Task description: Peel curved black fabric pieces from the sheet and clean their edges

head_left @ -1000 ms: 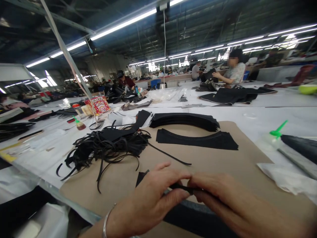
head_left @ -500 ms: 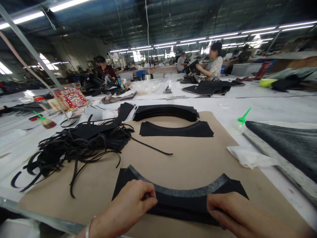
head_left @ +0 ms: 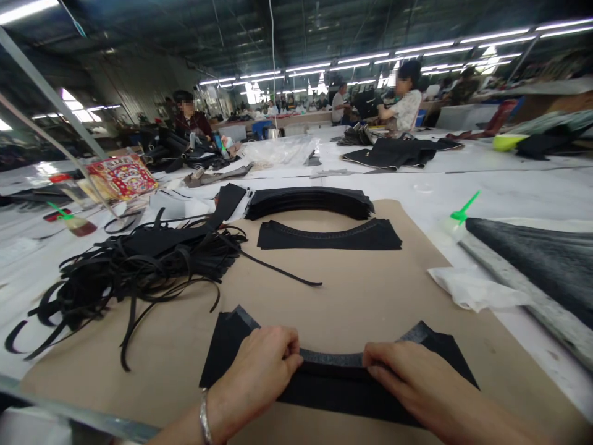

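A black fabric piece (head_left: 343,395) with a concave upper edge lies in front of me, with more black layers showing at its ends. Along that curve runs a speckled grey band (head_left: 331,357). My left hand (head_left: 269,364) is closed in a pinch at the left of the curve. On the right, my right hand (head_left: 398,371) pinches the same edge, its fingertips just below the grey band. Between the hands a narrow dark ridge of the black material follows the band; whether it is a fold or a separate strip, I cannot tell. The fingers cover the pinched spots.
A tan board (head_left: 278,290) lies under the work. Left is a tangle of black strips (head_left: 152,259). Farther back are a curved black piece (head_left: 328,237) and a black stack (head_left: 310,203). Green-tipped bottles (head_left: 76,224), a white cloth (head_left: 477,287) and co-workers (head_left: 403,99) surround it.
Both hands have moved closer together and up to the curved edge. The dark ridge between them now lies against the grey band, covering more of it. The view has shifted slightly.
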`<action>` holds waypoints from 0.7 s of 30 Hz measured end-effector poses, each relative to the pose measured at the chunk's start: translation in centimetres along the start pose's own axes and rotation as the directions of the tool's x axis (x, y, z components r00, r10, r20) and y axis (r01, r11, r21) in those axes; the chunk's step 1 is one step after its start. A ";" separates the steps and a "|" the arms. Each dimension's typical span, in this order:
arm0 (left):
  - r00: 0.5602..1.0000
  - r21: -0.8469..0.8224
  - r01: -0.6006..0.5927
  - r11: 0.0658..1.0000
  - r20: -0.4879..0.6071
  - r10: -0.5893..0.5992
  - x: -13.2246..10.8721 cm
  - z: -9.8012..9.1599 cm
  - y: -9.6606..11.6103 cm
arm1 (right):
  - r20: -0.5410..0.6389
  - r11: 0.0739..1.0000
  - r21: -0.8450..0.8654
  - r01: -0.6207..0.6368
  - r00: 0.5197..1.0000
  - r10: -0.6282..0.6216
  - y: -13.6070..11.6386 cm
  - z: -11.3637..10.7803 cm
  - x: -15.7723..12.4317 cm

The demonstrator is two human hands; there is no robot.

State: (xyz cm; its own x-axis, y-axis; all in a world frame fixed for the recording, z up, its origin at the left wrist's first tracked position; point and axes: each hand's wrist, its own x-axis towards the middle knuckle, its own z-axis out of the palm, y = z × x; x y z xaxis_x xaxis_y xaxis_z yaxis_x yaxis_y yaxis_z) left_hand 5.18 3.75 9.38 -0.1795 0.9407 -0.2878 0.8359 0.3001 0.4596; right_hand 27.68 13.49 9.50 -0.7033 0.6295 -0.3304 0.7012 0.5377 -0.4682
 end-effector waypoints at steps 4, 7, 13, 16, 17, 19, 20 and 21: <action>0.999 0.030 0.028 0.999 0.016 -0.028 0.2 0.4 0.3 | 0.059 0.998 -0.044 -0.033 0.998 0.035 -0.3 -0.3 0.7; 0.999 0.053 0.041 0.998 0.006 -0.042 0.5 0.6 0.5 | 0.055 0.996 -0.082 -0.044 0.997 0.049 -0.3 -0.1 1.1; 0.998 0.090 0.060 0.994 -0.016 -0.058 0.8 0.7 0.5 | 0.045 0.985 -0.156 -0.070 0.996 0.078 -0.7 0.5 1.4; 0.998 0.102 0.057 0.993 -0.016 -0.056 0.9 0.7 0.4 | 0.046 0.985 -0.160 -0.069 0.996 0.077 -1.0 0.5 1.5; 0.998 0.103 0.059 0.993 -0.014 -0.058 0.9 0.7 0.4 | 0.044 0.985 -0.160 -0.067 0.996 0.075 -1.0 0.5 1.6; 0.998 0.106 0.060 0.993 -0.015 -0.059 0.9 0.8 0.3 | 0.037 0.985 -0.161 -0.066 0.997 0.073 -1.0 0.5 1.7; 0.998 0.107 0.058 0.993 -0.017 -0.057 0.9 0.9 0.3 | 0.031 0.985 -0.161 -0.064 0.997 0.070 -0.9 0.6 1.7; 0.998 0.108 0.055 0.993 -0.019 -0.054 0.9 0.9 0.2 | 0.023 0.985 -0.161 -0.058 0.998 0.063 -0.8 0.7 1.8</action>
State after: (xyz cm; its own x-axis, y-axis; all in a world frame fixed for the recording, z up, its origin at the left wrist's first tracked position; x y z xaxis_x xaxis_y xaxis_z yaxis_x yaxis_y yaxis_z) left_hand 5.66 4.54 8.42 -0.2340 0.9261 -0.2959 0.8759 0.3329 0.3492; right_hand 25.80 13.80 8.71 -0.6604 0.6487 -0.3783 0.7506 0.5832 -0.3104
